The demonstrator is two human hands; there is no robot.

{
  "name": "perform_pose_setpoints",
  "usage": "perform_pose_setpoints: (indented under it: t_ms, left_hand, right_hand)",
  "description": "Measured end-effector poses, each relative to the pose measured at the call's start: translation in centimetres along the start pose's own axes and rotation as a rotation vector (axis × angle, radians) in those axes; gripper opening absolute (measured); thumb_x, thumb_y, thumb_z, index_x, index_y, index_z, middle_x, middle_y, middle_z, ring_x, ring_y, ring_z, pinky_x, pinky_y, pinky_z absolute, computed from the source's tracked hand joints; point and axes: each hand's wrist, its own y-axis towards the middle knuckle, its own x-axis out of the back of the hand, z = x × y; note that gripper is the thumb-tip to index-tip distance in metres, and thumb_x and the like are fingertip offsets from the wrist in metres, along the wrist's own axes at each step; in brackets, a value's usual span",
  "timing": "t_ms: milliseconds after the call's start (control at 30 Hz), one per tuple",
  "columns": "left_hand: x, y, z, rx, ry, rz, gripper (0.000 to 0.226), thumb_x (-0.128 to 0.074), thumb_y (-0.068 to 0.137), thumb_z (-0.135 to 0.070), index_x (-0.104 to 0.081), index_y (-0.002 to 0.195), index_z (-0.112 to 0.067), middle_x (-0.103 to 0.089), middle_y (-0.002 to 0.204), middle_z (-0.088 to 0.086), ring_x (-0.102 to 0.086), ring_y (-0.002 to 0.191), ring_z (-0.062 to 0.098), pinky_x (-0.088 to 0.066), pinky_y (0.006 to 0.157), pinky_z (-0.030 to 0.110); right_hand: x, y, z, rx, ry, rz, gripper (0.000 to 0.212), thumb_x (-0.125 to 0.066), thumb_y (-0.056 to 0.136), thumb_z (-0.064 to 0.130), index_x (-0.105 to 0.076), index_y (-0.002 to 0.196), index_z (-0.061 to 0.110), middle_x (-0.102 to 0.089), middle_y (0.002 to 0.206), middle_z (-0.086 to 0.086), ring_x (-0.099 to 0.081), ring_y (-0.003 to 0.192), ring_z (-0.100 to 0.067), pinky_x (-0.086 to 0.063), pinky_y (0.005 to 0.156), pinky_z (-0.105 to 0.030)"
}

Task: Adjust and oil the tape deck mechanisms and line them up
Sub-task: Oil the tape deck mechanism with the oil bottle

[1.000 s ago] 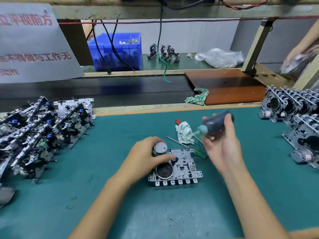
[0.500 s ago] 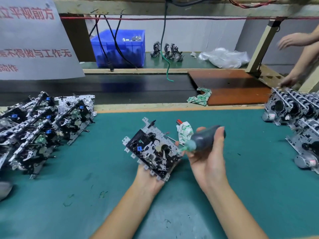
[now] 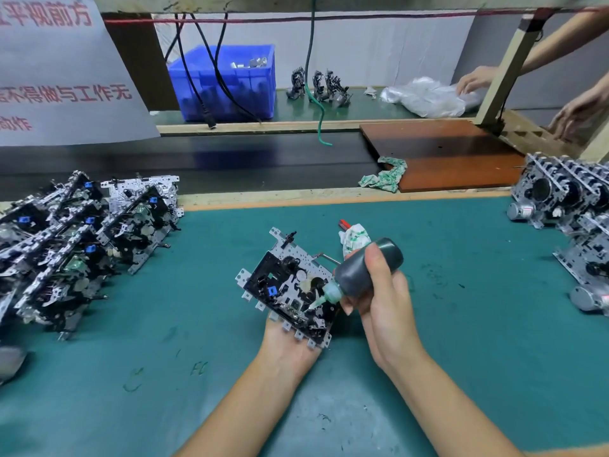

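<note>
Your left hand cradles the deck from beneath, tilted above the mat's middle; your right hand grips the oil bottle, nozzle at the mechanism. Squeeze too hard and oil could flood nearby parts, or the deck could slip. The far-left sign partly reads "平视前方" and "不得做与工作无".

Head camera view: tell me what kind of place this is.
Likely an electronics assembly line bench: rows of tape deck mechanisms on a green mat, a conveyor belt behind, and a blue parts bin.
</note>
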Motion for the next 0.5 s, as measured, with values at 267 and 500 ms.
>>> perform_pose_setpoints:
  t_ms: [267,500]
  left_hand:
    - [-0.6,0.0,0.0,0.065,-0.09,0.207,0.006,-0.075,0.06,0.001,-0.07,0.061,0.004,-0.066,0.061,0.018,-0.067,0.055,0.025,-0.059,0.058,0.038]
    - [1.0,1.1,0.2,0.079,-0.106,-0.085,0.033,-0.04,0.076,-0.008,-0.061,0.051,-0.008,-0.052,0.056,0.005,-0.049,0.047,0.014,-0.053,0.049,0.027]
  right_hand:
    - [0.2,-0.1,-0.3,0.023,-0.035,0.003,0.027,-0.067,0.075,0.042,-0.057,0.065,0.018,-0.055,0.056,0.005,-0.053,0.049,-0.009,-0.038,0.037,-0.019]
    - [0.2,-0.2,-0.2,0.044,-0.051,0.019,0.033,-0.062,0.064,0.046,-0.055,0.072,0.015,-0.057,0.057,0.007,-0.055,0.05,-0.008,-0.04,0.038,-0.019]
